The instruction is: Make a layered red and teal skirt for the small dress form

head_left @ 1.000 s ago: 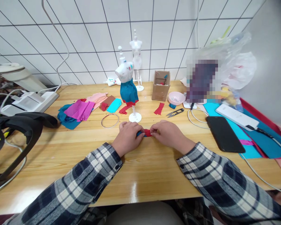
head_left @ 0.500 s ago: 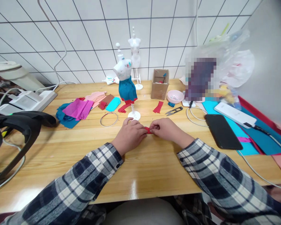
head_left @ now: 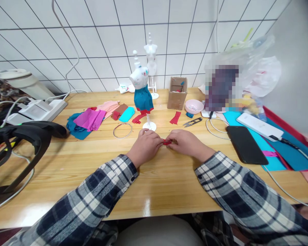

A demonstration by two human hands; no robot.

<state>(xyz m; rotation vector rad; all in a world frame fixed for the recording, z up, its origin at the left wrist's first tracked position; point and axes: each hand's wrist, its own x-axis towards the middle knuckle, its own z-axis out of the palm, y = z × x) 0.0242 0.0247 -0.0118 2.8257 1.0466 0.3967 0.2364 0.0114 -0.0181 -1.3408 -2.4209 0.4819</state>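
Observation:
A small strip of red crepe paper is pinched between both hands, low over the wooden table. My left hand is closed on its left end and my right hand on its right end; only the short middle stretch shows. Just behind my left hand stands a small white dress form in a teal skirt with a red hem, on a round white base. Another red piece lies beyond my right hand, beside the thread snips.
A second white dress form, a cardboard box and a pink bowl stand at the back. Coloured paper pieces and a wire ring lie left, near a black headset. A phone and power bank lie right.
The whole scene has shifted slightly right in view as the head turned. Both hands still hold the red strip; the right fingers have closed a little differently around its end.

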